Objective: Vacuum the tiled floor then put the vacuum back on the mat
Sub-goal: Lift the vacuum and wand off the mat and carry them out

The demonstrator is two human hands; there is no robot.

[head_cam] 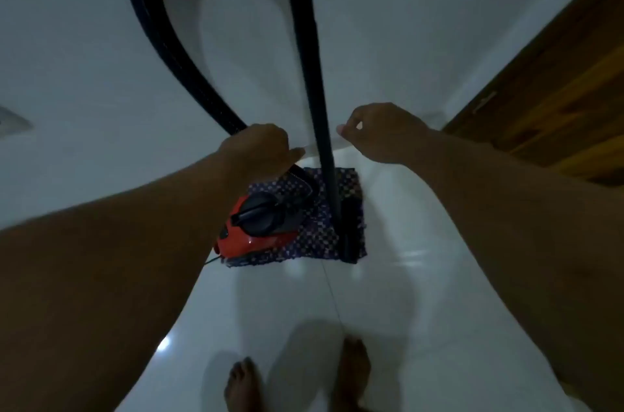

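Standing on the floor (388, 293) beside the wall (84, 40), we judged the task either just starting or ending: the vacuum (260, 226) sat on the mat (320, 242), its tube (314, 74) upright with the head (349, 232) at the mat's edge. Our left hand (260, 148) was closed around the hose (162, 40); our right hand (378, 131) hung loosely curled beside the tube, gripping nothing. Next we would need a grip on the tube. A wooden door (547, 101) stood to the right; nothing blocked us.
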